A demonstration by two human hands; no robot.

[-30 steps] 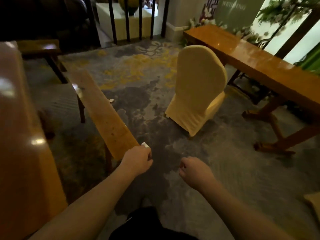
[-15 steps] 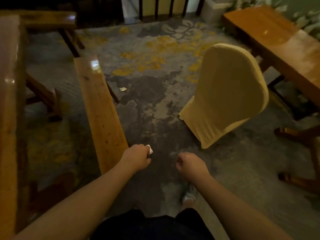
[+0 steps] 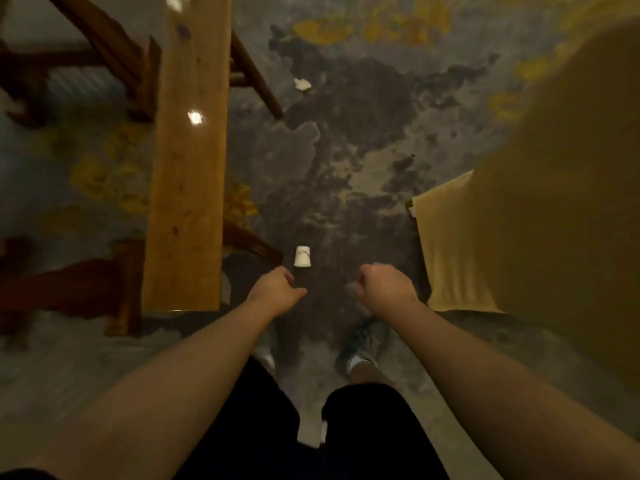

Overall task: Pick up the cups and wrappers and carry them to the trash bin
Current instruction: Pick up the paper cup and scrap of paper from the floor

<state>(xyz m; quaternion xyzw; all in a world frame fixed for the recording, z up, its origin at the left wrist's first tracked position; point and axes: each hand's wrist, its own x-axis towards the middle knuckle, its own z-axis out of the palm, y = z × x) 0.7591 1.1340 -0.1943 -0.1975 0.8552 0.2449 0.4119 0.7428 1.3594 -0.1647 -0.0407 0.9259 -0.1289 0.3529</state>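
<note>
A small white paper cup (image 3: 302,260) stands upside down on the dark carpet, close to the near end of the wooden bench (image 3: 188,174). My left hand (image 3: 277,292) hovers just short of the cup, not touching it, with its fingers loosely curled, the thumb out and nothing in it. Level with it to the right, my right hand (image 3: 384,287) is an empty fist. A crumpled white wrapper (image 3: 302,84) lies farther ahead on the carpet, beside the bench's far leg. No trash bin is in view.
The bench runs along my left, with dark wooden table legs (image 3: 86,282) beyond it. A chair in a yellow cover (image 3: 519,220) fills the right side. My feet (image 3: 360,355) stand on the carpet strip between bench and chair.
The view has tipped down and I have moved forward. The cup, before only a white speck behind my left hand, now shows whole. The chair is closer on my right.
</note>
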